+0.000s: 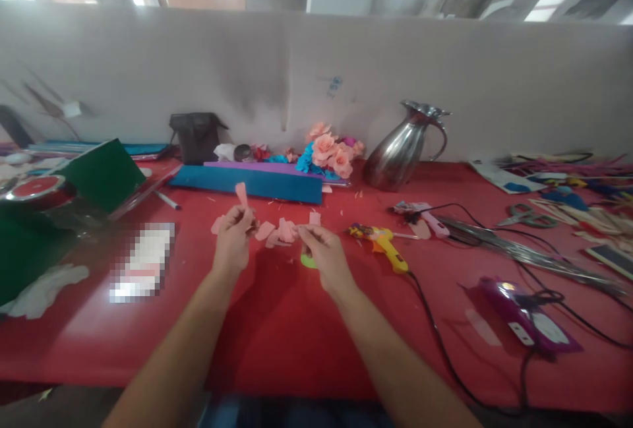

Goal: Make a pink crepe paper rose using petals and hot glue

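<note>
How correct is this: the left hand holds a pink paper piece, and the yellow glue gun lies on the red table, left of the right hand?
Only the side is wrong: the head view shows the yellow glue gun to the right of the right hand. It lies on the red table; the left hand holds a pink paper piece.

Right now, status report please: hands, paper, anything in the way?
Left hand pinching a pink paper strip. Right hand by loose pink pieces, its grip unclear. Yellow glue gun lying to the right, clear of both hands.
</note>
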The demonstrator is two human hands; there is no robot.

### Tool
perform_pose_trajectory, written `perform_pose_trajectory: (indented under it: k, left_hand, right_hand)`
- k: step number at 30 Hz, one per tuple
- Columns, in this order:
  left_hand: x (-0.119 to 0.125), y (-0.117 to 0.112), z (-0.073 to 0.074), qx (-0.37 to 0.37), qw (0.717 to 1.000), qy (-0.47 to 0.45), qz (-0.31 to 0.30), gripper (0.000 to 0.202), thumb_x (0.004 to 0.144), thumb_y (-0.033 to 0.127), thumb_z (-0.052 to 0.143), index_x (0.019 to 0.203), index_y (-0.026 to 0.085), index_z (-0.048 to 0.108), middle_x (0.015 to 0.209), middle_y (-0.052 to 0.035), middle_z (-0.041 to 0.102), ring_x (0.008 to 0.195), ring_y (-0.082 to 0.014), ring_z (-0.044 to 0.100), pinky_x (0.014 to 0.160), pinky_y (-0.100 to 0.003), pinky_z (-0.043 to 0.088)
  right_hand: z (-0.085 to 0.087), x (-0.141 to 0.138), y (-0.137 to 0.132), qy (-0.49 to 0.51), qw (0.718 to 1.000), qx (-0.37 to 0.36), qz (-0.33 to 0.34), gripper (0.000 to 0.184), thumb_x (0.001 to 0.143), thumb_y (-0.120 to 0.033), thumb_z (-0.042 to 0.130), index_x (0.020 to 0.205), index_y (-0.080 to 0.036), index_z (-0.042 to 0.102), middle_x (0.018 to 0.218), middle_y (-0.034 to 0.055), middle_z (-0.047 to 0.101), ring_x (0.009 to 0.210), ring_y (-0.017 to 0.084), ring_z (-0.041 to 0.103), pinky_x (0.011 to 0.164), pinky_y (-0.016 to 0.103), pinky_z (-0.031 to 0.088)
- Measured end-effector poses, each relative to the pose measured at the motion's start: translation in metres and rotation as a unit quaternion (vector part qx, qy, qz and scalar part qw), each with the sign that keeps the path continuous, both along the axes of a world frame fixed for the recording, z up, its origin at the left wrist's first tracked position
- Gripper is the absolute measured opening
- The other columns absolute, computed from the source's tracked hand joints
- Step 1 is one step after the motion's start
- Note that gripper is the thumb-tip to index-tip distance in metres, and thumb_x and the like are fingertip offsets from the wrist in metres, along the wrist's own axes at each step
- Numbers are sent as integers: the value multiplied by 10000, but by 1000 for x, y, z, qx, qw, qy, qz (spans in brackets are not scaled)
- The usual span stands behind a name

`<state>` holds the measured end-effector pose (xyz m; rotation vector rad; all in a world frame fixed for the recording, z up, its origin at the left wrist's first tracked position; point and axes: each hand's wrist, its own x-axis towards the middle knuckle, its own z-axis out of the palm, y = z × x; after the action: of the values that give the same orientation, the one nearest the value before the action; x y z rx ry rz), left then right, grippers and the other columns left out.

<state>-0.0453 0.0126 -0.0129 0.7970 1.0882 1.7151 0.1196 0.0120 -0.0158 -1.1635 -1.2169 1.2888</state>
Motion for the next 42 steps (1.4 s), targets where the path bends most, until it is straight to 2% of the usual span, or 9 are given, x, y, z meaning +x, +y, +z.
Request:
perform_pose_trajectory:
  k: [3, 7, 13, 21, 25, 30, 34, 37, 42]
  left_hand:
    - [-15, 3, 2, 0, 995, 63, 79, 192, 720, 290, 620, 632, 189, 483, 560, 56, 388, 512, -70, 355, 518, -212, 295]
    - [-24, 3, 3, -48, 988, 112, 95, 138, 675, 277, 645, 649, 172, 560, 567, 45, 441, 535, -77, 379, 539, -222, 297]
    - [-27, 10, -13, -143, 958, 244, 39, 107, 561, 200, 686, 663, 167, 685, 645, -42, 637, 632, -163, 537, 627, -275, 366]
    - [-20, 16, -30, -144, 889, 435, 5, 102, 585, 197, 695, 513, 181, 625, 505, -31, 537, 551, -174, 481, 593, -284, 264]
    - [-19, 16, -29, -141, 873, 467, 9, 216, 613, 202, 680, 452, 195, 537, 463, 8, 441, 503, -149, 412, 569, -282, 224]
    - [-19, 16, -30, -137, 860, 491, 5, 313, 633, 194, 658, 415, 209, 434, 455, 18, 400, 499, -144, 386, 559, -285, 215]
    - [-17, 16, -29, -161, 839, 520, -5, 312, 657, 164, 617, 441, 208, 397, 480, 14, 408, 514, -140, 392, 547, -281, 220]
    - [-16, 15, -28, -170, 835, 524, -9, 259, 674, 157, 591, 484, 199, 420, 505, 12, 436, 535, -137, 416, 543, -270, 236]
    - [-18, 16, -26, -198, 817, 541, -28, 190, 720, 213, 556, 558, 188, 459, 576, 7, 490, 602, -144, 472, 555, -255, 274]
  right_hand:
    - [-2, 0, 0, -44, 999, 22, 2, 272, 761, -426, 599, 789, -171, 688, 546, -20, 548, 473, 100, 436, 436, 218, 321]
    - [-7, 0, -1, -164, 980, 112, 22, 199, 811, -331, 553, 813, -193, 697, 753, 29, 684, 661, 161, 586, 607, 273, 441]
    - [-22, -4, -2, -472, 846, 241, 50, 187, 784, -159, 570, 920, -210, 688, 904, 89, 684, 852, 243, 567, 740, 350, 434]
    - [-18, -9, -7, -531, 805, 254, 79, 163, 796, -74, 520, 746, -182, 631, 840, 91, 654, 816, 251, 521, 720, 357, 406]
    - [-16, -5, -4, -518, 811, 264, 71, 179, 781, -55, 492, 751, -190, 606, 820, 80, 647, 803, 237, 531, 695, 337, 396]
    - [-8, 6, 3, -444, 876, 184, -44, 143, 864, -197, 458, 917, -212, 589, 840, 66, 673, 761, 226, 596, 614, 305, 394]
    - [-7, 8, 6, -374, 906, 170, -102, 398, 814, -166, 472, 1210, -202, 483, 1128, 114, 624, 838, 227, 620, 709, 342, 453]
    - [-12, 5, 4, -386, 897, 201, -73, 437, 780, -159, 494, 1216, -187, 492, 1202, 137, 565, 865, 234, 610, 751, 368, 469]
    - [-19, -3, 0, -393, 890, 231, 15, 269, 798, -109, 466, 1002, -186, 623, 1003, 85, 658, 896, 221, 597, 784, 344, 470]
